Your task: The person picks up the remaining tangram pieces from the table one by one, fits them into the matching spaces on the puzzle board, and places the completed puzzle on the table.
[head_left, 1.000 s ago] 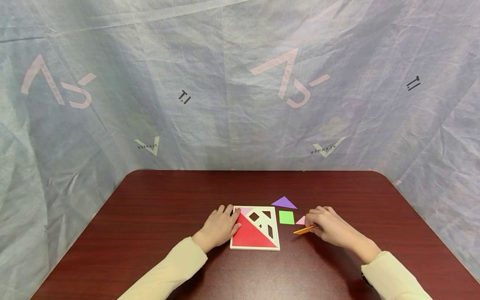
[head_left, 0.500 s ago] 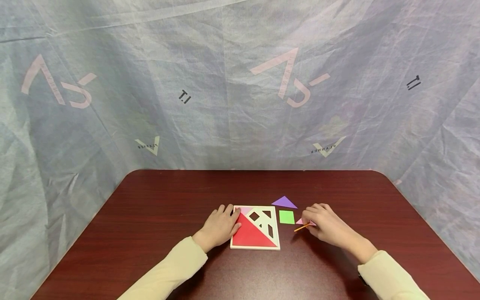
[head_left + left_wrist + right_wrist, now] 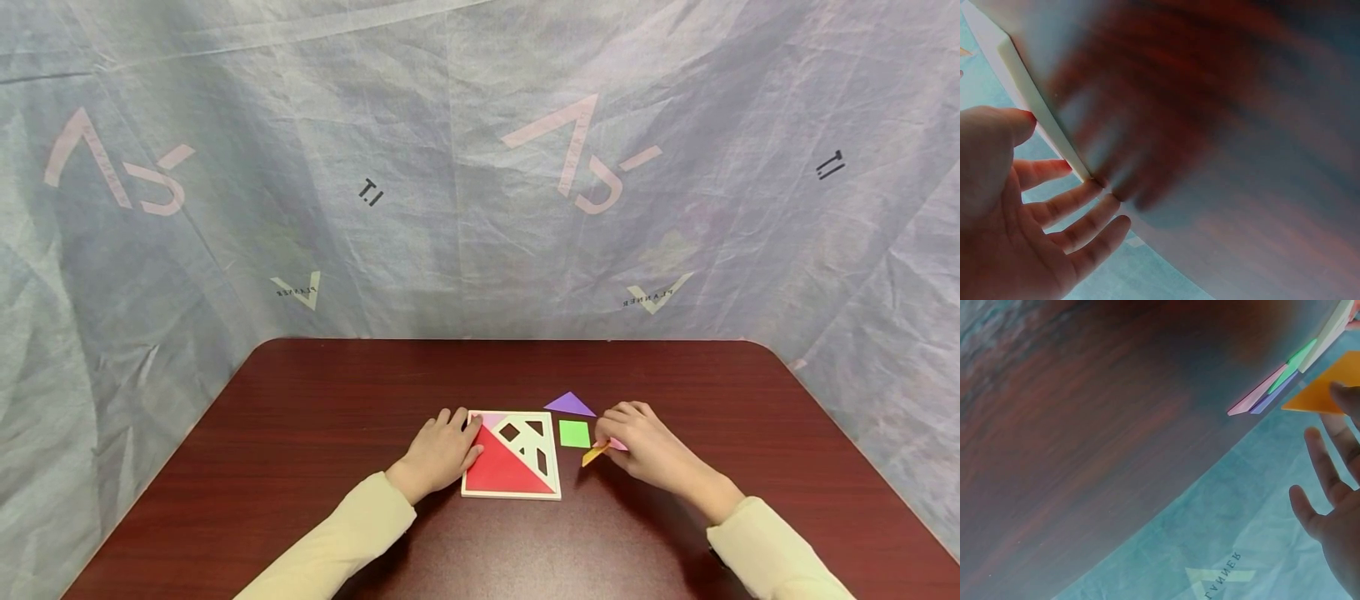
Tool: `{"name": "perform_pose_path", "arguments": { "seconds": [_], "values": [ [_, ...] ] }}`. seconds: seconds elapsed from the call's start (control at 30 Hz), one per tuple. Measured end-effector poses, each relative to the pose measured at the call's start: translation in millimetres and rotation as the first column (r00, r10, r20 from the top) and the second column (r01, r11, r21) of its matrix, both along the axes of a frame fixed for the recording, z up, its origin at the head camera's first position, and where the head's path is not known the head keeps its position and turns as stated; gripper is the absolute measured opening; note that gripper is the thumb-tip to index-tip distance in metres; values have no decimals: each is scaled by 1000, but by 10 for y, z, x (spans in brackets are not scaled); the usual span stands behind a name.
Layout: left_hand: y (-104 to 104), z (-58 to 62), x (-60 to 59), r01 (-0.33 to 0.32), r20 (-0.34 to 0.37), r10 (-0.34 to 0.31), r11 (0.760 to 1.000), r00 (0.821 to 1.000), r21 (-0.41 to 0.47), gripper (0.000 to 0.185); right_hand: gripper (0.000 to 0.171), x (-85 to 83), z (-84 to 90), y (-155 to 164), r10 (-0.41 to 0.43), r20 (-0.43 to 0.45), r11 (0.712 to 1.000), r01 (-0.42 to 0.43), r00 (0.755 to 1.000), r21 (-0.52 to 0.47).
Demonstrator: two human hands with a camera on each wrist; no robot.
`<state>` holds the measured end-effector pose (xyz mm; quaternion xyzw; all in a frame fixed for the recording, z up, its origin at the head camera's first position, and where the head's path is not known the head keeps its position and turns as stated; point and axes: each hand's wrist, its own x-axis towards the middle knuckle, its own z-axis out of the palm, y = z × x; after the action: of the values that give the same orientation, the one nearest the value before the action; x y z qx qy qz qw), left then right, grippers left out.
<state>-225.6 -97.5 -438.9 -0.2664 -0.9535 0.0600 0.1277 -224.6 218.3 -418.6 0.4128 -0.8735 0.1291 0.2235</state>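
The right hand (image 3: pixel 643 446) is pinching a thin, flat orange piece (image 3: pixel 596 453) with smooth sides, just right of the white square tray (image 3: pixel 550 492). The piece is lifted off the shiny dark-red table (image 3: pixel 300 417) – its long side is slanting, low end toward the tray, high end at the fingers. The left hand (image 3: pixel 441 452) is lying with straight fingers against the tray's left edge, holding nothing. A big red triangle (image 3: pixel 498 471) is sitting flat in the tray. A green square (image 3: pixel 573 433), a purple triangle (image 3: pixel 570 405) and a pink piece (image 3: pixel 618 444) are lying near the right hand.
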Motion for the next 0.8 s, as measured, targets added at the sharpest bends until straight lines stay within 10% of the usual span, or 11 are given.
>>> {"name": "perform_pose_path", "arguments": {
  "seconds": [0.8],
  "values": [
    [-1,-11,-10,1,-3,-1,1000,1000,2,44,33,-40,-42,-190,60,-130,998,-64,990,-28]
  ]
}}
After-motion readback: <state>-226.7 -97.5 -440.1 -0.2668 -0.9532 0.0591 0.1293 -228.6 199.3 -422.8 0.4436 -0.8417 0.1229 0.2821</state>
